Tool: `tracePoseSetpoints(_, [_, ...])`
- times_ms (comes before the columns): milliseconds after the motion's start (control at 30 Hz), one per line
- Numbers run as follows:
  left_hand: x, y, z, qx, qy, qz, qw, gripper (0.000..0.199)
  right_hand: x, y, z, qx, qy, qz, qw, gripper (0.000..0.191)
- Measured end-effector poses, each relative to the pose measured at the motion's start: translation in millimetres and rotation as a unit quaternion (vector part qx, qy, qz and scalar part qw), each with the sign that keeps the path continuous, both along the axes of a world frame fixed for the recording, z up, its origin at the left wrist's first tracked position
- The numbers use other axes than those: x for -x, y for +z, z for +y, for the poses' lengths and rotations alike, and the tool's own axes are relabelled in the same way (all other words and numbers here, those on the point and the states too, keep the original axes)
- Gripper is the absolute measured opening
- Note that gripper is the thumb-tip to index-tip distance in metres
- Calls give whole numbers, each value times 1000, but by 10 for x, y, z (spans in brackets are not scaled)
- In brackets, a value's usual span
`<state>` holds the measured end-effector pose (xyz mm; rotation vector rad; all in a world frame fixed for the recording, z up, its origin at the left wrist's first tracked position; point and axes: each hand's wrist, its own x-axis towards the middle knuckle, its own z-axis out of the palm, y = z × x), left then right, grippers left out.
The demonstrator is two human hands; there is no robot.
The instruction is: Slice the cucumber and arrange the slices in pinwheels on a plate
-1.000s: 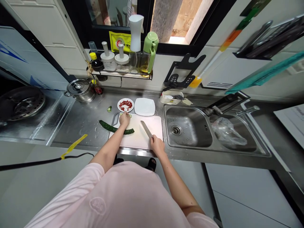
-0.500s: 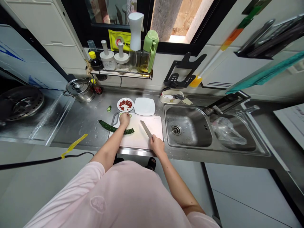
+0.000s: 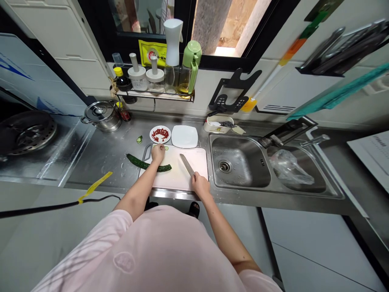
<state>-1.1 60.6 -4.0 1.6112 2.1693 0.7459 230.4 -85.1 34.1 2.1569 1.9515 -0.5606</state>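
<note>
On the white cutting board (image 3: 179,178), my right hand (image 3: 201,185) is closed round the handle of a kitchen knife (image 3: 187,164), its blade pointing away and to the left over the board. My left hand (image 3: 157,153) is at the board's far left corner, fingers curled down on pale green cucumber slices (image 3: 166,148); the fingertips are partly hidden. Beneath my left forearm lies a long dark green cucumber (image 3: 138,162), its cut end on the board and the rest on the steel counter. A small cucumber end piece (image 3: 139,139) rests on the counter.
Behind the board stand a plate of chopped red pieces (image 3: 160,134) and a white square plate (image 3: 184,136). To the right is a double sink (image 3: 243,162) with a plastic bag (image 3: 288,167). A steel pot (image 3: 103,117) stands left, below a condiment rack (image 3: 154,94).
My left hand has shifted very slightly left at the slices. The knife and my right hand stay in place on the board.
</note>
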Motion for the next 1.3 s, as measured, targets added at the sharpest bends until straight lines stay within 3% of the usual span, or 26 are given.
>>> tracePoseSetpoints(133, [10, 53, -155, -14, -9, -28, 999, 24, 9, 19, -3, 4, 4, 0, 1000, 32])
tracePoseSetpoints(300, [-47, 106, -470, -27, -82, -60, 994, 20, 22, 35, 1, 7, 8, -1, 1000, 31])
tracePoseSetpoints(433, [-85, 121, -691, -44, -137, -48, 988, 17, 33, 38, -9, 1, 7, -4, 1000, 31])
tracePoseSetpoints(633, [-56, 137, -908, -59, -170, -24, 983, 17, 57, 54, -26, 5, 9, -5, 1000, 32])
tracePoseSetpoints(1133, [-4, 164, -1079, -40, -203, 51, 977, 16, 95, 136, -76, 13, -3, -4, 1000, 33])
tracePoseSetpoints(1300, [33, 151, -1095, -51, -230, 38, 971, 17, 52, 116, -66, 8, -1, 3, 1000, 34])
